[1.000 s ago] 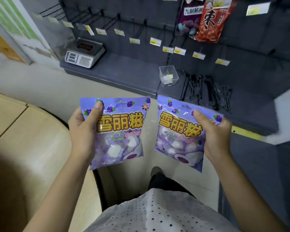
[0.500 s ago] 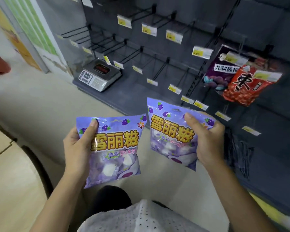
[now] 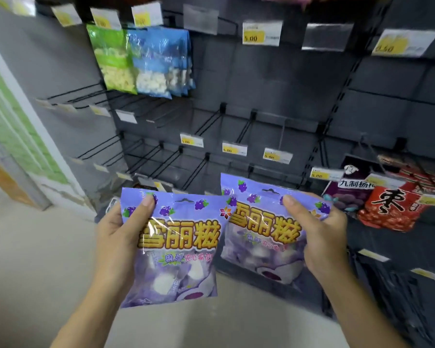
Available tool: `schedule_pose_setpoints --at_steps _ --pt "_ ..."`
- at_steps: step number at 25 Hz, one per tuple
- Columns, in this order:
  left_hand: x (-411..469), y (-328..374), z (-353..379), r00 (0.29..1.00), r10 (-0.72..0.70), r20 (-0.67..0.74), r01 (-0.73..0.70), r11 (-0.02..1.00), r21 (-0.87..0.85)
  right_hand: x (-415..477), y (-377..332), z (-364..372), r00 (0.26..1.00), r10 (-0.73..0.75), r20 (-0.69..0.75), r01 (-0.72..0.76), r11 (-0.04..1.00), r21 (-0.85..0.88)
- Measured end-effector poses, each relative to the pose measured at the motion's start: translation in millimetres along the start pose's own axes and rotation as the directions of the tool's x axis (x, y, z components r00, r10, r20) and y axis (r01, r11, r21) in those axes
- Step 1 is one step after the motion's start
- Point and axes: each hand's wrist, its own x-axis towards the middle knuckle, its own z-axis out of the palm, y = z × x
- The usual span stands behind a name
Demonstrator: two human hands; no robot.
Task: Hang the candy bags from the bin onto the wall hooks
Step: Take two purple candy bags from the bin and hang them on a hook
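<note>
I hold two purple candy bags with grape pictures and yellow lettering in front of the dark hook wall. My left hand (image 3: pixel 116 237) grips the left purple bag (image 3: pixel 176 249) at its upper left edge, thumb on the front. My right hand (image 3: pixel 322 234) grips the right purple bag (image 3: pixel 261 234) at its upper right edge. Both bags are upright, side by side, their edges overlapping a little, and each has a hang hole at the top. Bare black wire hooks (image 3: pixel 206 126) with yellow price tags stick out of the wall just above the bags.
A green bag (image 3: pixel 111 59) and blue bags (image 3: pixel 161 61) hang at the upper left. A dark purple bag (image 3: pixel 349 192) and a red bag (image 3: pixel 392 209) hang at the right. A pale floor (image 3: pixel 35 259) spreads at the left, beside a green-striped wall panel (image 3: pixel 23 136).
My view has tilted up from the low shelf and scale to the hook wall. Both hands have kept their bags and brought them closer to the hooks and to each other.
</note>
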Motion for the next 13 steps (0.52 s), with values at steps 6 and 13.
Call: schedule_pose_setpoints --at_steps 6,13 --pt "108 53 31 0.973 0.087 0.214 -0.075 0.995 -0.064 73 -50 65 0.992 -0.108 -0.059 0.113 0.99 0.086" --pt "186 81 71 0.925 0.188 0.33 -0.137 0.976 -0.17 160 -113 110 0.946 -0.323 -0.009 0.321 0.938 0.134"
